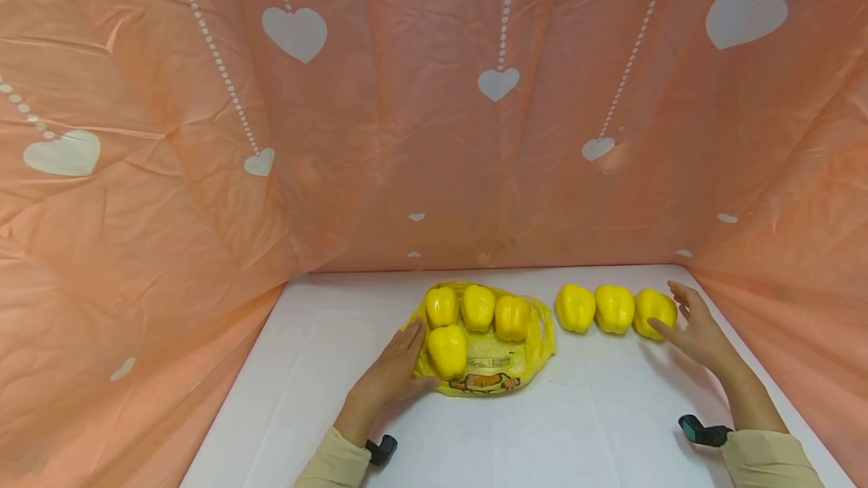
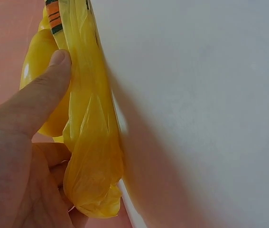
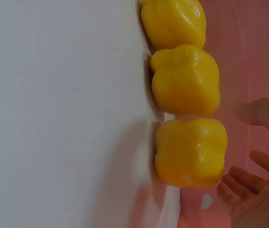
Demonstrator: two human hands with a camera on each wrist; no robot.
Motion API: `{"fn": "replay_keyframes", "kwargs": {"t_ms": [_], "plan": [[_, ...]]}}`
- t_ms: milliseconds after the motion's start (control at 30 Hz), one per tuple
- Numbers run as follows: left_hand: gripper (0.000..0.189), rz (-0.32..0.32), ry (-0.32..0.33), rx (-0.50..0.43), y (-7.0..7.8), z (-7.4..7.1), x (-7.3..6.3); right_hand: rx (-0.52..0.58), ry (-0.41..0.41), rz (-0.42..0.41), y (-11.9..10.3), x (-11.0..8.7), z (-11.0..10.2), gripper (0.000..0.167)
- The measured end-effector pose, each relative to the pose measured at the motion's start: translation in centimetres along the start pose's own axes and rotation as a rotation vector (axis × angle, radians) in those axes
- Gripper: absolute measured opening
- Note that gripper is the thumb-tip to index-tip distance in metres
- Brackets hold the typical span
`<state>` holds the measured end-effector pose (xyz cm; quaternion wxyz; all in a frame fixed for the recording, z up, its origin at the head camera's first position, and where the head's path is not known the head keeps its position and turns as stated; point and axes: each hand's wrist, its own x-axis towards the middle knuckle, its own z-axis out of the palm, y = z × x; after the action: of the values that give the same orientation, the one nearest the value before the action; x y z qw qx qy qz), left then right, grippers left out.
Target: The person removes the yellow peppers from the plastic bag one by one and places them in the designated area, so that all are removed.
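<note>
A yellow plastic bag lies on the white table, its rim rolled around several yellow bell peppers. My left hand rests along the bag's left edge, fingers extended and thumb spread. The left wrist view shows the thumb against the bag beside a pepper; the other fingers are partly hidden behind the plastic. Right of the bag, three bell peppers stand in a row. My right hand hovers around the rightmost pepper, fingers spread; the right wrist view shows a gap between them.
The white table runs up to a pink-orange curtain with white hearts, which hangs at the back and both sides. Dark wrist devices sit by both sleeves. Printing shows on the bag's front edge.
</note>
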<state>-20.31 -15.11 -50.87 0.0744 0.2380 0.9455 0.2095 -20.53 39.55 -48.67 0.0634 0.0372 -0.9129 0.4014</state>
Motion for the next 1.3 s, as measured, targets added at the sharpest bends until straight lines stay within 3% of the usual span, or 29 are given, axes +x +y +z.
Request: {"fn": "replay_keyframes", "kwargs": {"t_ms": [533,867,1300], "plan": [[0.105,0.028,0.017,0.02,-0.3,0.1,0.1,0.009,0.03,-0.08,-4.2,0.2,1.2,0.087],[0.107,-0.011,0.003,0.03,-0.2,0.3,0.2,-0.001,0.048,-0.173,-6.2,-0.1,2.4,0.083],[0.107,-0.011,0.008,0.022,-0.2,0.2,0.1,0.016,-0.024,-0.176,-8.4,-0.5,4.7,0.085]]}}
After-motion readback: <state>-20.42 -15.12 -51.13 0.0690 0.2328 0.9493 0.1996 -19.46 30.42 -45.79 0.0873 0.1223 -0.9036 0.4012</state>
